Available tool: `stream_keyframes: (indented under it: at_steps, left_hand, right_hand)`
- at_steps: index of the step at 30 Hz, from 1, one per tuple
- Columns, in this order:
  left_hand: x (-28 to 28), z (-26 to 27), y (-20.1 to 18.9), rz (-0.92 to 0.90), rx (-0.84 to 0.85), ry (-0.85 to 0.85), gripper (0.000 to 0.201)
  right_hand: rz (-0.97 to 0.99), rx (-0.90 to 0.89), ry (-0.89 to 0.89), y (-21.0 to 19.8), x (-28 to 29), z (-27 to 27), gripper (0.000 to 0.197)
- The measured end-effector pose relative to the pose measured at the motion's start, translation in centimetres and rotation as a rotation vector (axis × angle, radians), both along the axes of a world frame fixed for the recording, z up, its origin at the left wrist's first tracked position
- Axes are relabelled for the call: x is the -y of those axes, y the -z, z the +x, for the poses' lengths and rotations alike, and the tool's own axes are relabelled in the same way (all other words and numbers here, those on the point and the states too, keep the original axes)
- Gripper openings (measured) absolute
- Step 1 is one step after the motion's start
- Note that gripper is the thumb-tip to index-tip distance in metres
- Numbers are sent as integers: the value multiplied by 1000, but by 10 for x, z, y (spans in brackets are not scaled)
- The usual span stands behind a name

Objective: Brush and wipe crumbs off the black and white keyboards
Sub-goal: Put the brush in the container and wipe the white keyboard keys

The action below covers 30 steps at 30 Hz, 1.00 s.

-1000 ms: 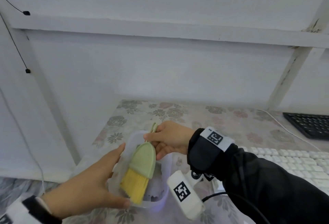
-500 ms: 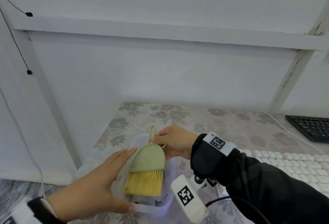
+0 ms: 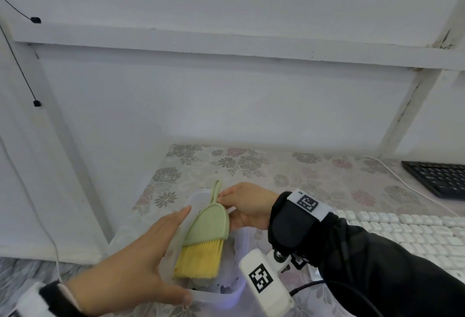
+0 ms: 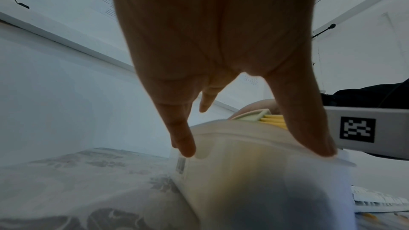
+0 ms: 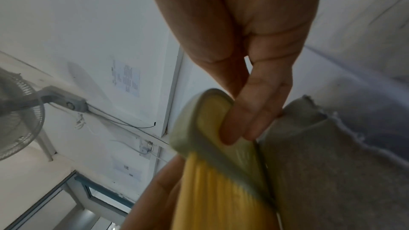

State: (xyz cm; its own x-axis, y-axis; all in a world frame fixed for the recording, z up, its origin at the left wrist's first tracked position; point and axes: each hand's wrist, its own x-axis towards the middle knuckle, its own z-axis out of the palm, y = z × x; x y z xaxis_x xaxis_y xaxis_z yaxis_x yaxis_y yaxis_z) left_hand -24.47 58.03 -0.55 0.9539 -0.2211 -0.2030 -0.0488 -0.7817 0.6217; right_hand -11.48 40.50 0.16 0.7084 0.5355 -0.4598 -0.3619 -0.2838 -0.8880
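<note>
A green brush (image 3: 208, 226) with yellow bristles (image 3: 198, 258) hangs bristles-down over a translucent plastic container (image 3: 219, 297) at the table's near left corner. My right hand (image 3: 226, 207) pinches the brush at its top, just below the loop handle; the right wrist view shows its fingers (image 5: 245, 120) under the brush (image 5: 199, 146). My left hand (image 3: 176, 253) grips the container from the left, thumb on the near rim, and its fingers (image 4: 183, 142) spread over the container (image 4: 254, 172). A grey cloth (image 5: 321, 172) lies inside. The white keyboard (image 3: 415, 236) is at the right, the black keyboard (image 3: 437, 178) beyond it.
The floral table cover (image 3: 251, 163) ends at the left edge beside the container. A white cable (image 3: 402, 180) runs past the black keyboard. White wall and frame beams stand behind the table. A fan (image 5: 17, 120) shows in the right wrist view.
The brush has swung in my right hand above the container, its bristles turning from lower left towards straight down. My left hand has kept its hold on the container.
</note>
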Motion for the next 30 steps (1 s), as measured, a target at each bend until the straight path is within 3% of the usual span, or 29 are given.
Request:
stream_keyframes:
  at_steps: [5, 11, 18, 21, 24, 27, 30]
  left_hand:
    - [4, 1, -3, 30, -30, -15, 115]
    - [4, 1, -8, 41, -55, -27, 119]
    - [7, 1, -11, 39, -67, -17, 120]
    - [7, 1, -12, 39, -72, -6, 117]
    - [6, 3, -10, 27, -68, -4, 124]
    - [3, 4, -7, 13, -61, -14, 128]
    - [3, 4, -7, 15, -65, -16, 130]
  right_hand:
    - [-100, 42, -43, 2, 1, 3, 15]
    - [-151, -79, -203, -8, 1, 9, 14]
    - [-194, -52, -246, -8, -1, 8, 32]
    - [-235, 10, -273, -7, 0, 9, 29]
    - [-326, 107, -278, -8, 1, 10, 9]
    - [-429, 202, -273, -9, 4, 10, 17]
    - [-526, 387, -276, -11, 6, 10, 10]
